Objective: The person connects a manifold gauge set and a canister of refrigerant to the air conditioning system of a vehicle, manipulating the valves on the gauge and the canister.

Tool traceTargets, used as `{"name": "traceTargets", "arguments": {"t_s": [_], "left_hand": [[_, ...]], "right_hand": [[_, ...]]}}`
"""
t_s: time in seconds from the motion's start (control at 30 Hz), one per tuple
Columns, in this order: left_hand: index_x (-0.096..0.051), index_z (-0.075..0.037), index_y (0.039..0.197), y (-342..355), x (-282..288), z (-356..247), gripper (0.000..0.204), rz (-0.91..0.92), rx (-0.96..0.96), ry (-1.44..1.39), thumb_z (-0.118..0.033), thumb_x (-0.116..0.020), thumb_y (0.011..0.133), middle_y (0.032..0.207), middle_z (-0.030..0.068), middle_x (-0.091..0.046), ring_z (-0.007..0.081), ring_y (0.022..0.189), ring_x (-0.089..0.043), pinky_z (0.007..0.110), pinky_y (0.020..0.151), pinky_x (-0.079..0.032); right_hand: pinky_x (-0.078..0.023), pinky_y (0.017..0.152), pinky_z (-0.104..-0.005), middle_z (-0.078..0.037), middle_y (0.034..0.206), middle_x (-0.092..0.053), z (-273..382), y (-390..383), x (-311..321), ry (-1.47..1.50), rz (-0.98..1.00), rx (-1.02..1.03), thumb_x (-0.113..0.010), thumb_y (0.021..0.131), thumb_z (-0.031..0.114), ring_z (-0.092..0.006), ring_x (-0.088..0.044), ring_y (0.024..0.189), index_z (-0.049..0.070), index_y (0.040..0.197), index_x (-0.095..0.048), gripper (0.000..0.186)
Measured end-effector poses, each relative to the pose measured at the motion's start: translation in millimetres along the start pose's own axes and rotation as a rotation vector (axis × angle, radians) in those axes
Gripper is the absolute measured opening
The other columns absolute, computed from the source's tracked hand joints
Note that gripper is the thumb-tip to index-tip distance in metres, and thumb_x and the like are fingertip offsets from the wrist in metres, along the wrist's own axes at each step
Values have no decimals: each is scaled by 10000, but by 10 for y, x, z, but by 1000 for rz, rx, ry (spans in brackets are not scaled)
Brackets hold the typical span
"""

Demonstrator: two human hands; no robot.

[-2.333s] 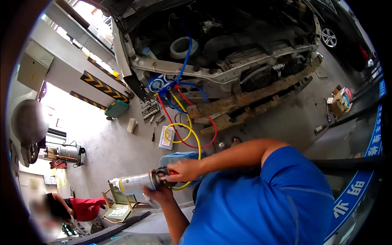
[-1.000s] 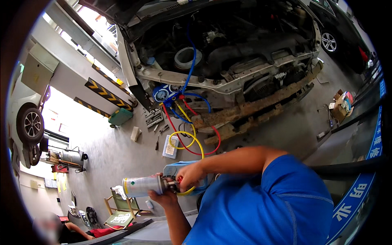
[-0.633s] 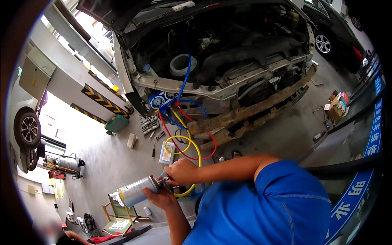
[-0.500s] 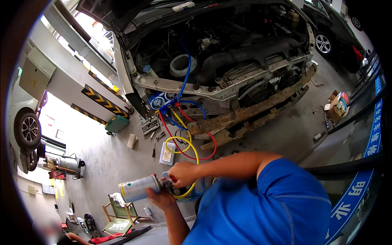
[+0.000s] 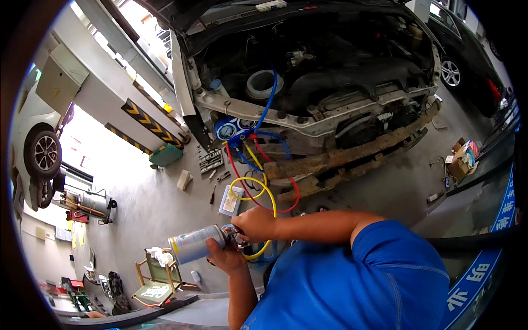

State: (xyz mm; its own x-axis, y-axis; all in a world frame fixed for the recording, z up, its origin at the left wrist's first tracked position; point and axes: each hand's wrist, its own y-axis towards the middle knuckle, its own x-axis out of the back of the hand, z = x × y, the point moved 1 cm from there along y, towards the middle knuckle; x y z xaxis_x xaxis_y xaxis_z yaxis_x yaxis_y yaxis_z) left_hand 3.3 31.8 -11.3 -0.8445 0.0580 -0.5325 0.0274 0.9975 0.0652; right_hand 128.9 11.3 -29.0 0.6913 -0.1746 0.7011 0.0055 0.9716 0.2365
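A silver refrigerant-type can [image 5: 197, 244] with a yellow band at its base lies almost level. My left hand [image 5: 226, 257] is closed around its neck end, thumb along the side. My right hand [image 5: 256, 224] grips the small can tap valve [image 5: 233, 235] on its top; the fingertips partly hide the valve. A yellow hose [image 5: 270, 193] loops from beside the valve up to a blue manifold gauge set [image 5: 235, 130] hanging at the car's front. Red [image 5: 296, 192] and blue [image 5: 288, 149] hoses also come from the gauges.
The car stands with its hood up and a rusty bumper beam [image 5: 352, 148] bare. On the floor are a socket set [image 5: 211, 161], a pale blue case [image 5: 230, 201], a screwdriver [image 5: 212, 194] and a green box [image 5: 166, 156]. A folding chair [image 5: 158, 278] stands at lower left, a cardboard box [image 5: 462, 160] at right.
The whole view has shifted, so the car and floor items sit farther right and slightly lower. Both hands keep their hold on the can and valve, and the can tilts slightly more.
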Motion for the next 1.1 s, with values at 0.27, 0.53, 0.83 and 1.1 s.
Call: {"name": "traceTargets", "arguments": {"t_s": [0.27, 0.53, 0.83, 1.1], "left_hand": [[-343, -53, 1217, 70, 183, 26, 861, 730, 272, -207, -571, -704, 631, 1022, 162, -484, 271, 775, -581, 363, 638, -535], [-450, -62, 1128, 166, 281, 105, 597, 124, 186, -204, -515, -601, 771, 1072, 133, -557, 237, 778, -595, 362, 727, -510], [-422, -71, 1158, 209, 393, -64, 662, 210, 157, -194, -545, -621, 740, 1102, 141, -502, 251, 809, -602, 376, 692, -530], [-451, -71, 1136, 180, 434, -67, 606, 200, 111, -143, -520, -606, 760, 1050, 144, -541, 248, 790, -613, 354, 688, -532]], "right_hand": [[-384, 482, -281, -22, 605, -471, -102, -162, 67, 1149, 880, -279, -626, 741, 157, -160, -486, 531, 65, 834, -504, 179], [-413, 561, -310, -38, 677, -512, -18, -63, 27, 165, 87, 156, -665, 723, 196, -125, -486, 593, 33, 944, -520, 310], [-418, 493, -323, -70, 690, -548, 10, 43, 15, 441, 186, 139, -687, 734, 271, -208, -543, 566, 58, 892, -519, 314], [-466, 561, -392, -154, 658, -593, 184, 116, 55, 137, 225, 95, -673, 714, 289, -323, -598, 618, 20, 830, -572, 310]]}}
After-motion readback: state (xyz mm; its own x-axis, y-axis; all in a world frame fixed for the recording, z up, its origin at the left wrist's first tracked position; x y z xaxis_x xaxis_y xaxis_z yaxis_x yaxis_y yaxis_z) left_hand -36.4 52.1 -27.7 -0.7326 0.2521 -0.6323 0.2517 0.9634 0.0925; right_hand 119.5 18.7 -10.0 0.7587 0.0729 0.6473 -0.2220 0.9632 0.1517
